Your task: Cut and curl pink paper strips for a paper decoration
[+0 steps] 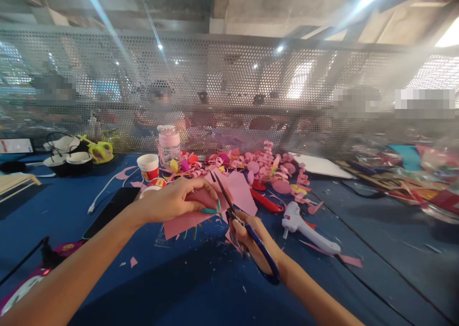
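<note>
Dark-blue-handled metal scissors (231,212) at work beside a flat pink paper sheet (184,221)

Everything here is placed from the white plastic glue gun (310,233), which lies on the deep-blue surface (315,290). The pink sheet is to the left of it, lifted in the left hand (175,198), whose fingers pinch it between thumb and forefinger. The right hand (264,233), between sheet and glue gun, has its fingers curled around the scissors' handles. The blades point forward over pink paper; whether they bite into it cannot be told.

Behind the glue gun and a little to its left spreads a heap of pink paper curls and discs (253,167). A long red tool (267,201), its kind unclear, lies just beyond the gun's tip. Farther left stands a red-and-white paper cup (147,167).

The step in hand looks like cutting the sheet. The next snip would call for steady paper, the left fingertips clear of the blades, and the sheet turned to meet them.
</note>
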`<action>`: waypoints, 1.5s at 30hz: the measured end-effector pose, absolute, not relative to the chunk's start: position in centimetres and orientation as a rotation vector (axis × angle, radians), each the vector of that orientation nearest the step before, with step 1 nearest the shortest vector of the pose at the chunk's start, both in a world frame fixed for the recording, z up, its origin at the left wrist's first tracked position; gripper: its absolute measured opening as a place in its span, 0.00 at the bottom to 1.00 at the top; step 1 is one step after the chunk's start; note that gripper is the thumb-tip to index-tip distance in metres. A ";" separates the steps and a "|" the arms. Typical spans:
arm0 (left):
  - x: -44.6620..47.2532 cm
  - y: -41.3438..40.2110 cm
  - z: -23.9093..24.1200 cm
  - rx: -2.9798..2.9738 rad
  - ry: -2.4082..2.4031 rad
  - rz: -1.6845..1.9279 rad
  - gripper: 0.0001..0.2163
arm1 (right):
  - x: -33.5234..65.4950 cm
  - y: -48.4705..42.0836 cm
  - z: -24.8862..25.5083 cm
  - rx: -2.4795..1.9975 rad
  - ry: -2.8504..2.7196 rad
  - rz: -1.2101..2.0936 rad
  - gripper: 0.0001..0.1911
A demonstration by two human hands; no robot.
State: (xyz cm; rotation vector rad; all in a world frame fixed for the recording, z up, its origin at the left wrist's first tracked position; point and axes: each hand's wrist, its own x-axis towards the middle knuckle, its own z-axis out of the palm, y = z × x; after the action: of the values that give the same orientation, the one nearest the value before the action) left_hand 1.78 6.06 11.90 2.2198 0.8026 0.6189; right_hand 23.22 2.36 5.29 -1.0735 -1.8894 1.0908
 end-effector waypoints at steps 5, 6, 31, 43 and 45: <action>1.8 6.1 11.9 2.228 0.799 0.629 0.08 | 23.2 2.4 5.2 -1.067 -1.864 1.142 0.26; 1.8 6.1 11.9 2.238 0.808 0.631 0.08 | 23.1 2.4 5.2 -1.074 -1.855 1.155 0.26; 1.9 6.0 11.9 2.212 0.825 0.631 0.08 | 23.1 2.3 5.0 -1.136 -1.821 1.152 0.24; 1.9 5.9 11.9 2.257 0.843 0.627 0.08 | 23.1 2.4 4.8 -1.134 -1.813 1.152 0.25; 1.9 5.8 11.9 2.273 0.838 0.635 0.09 | 23.0 2.4 4.8 -1.150 -1.796 1.168 0.25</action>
State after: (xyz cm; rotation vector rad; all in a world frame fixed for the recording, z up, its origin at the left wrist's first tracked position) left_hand 1.92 5.84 11.90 2.2728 0.8385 0.6353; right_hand 23.00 2.36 4.80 -1.1499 -1.7960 1.1680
